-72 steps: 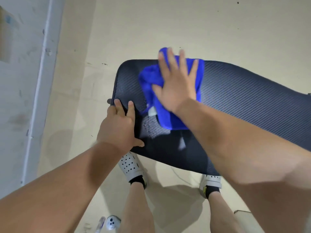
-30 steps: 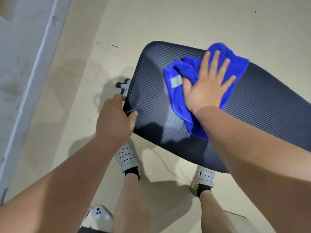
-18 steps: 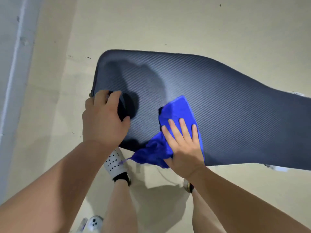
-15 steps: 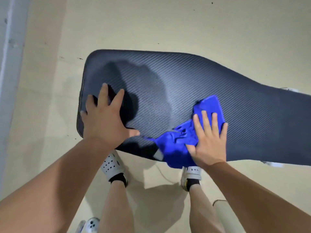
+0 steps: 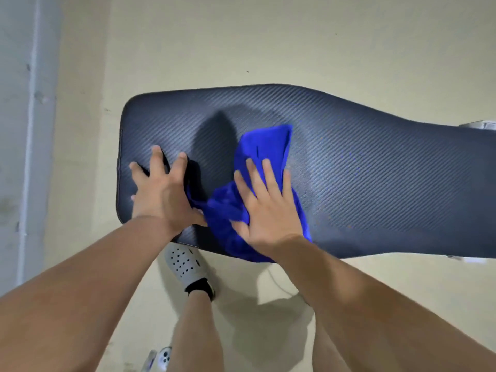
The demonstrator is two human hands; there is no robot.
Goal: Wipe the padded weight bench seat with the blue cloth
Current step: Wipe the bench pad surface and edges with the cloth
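Clearly mid-wipe: right hand (image 5: 268,208) flat and open, fingers spread, pressing the blue cloth (image 5: 264,154) down onto the bench seat (image 5: 375,162), gripping nothing, just palm weight on the fabric. Left hand (image 5: 161,191) also open and splayed, bare palm planted on the seat near its rounded end, holding nothing, seemingly steadying the pad. Cloth bunched and rumpled, lying across the near half of the seat, one corner reaching toward the middle, the lower part draped over the near edge, a fold running just up against the left thumb.

As for progress, hard to call from surface alone: no clear wet or clean track visible on the ribbed black cover, only a few faint specks to the right of the cloth. Judging by position, probably somewhere in the middle of the job, with the long stretch running off to the right and the far edge likely left to cover.

Regarding edges and room: near edge right under the right wrist, so any pull backward likely to drag the cloth off toward the floor (image 5: 268,36). Rounded end close beside the left hand, little travel that way. Plenty of open pad to the right and toward the far edge, nothing lying on it. Shoe (image 5: 185,267) under the near edge, small white object (image 5: 163,359) on the floor by the feet, well clear of the wiping
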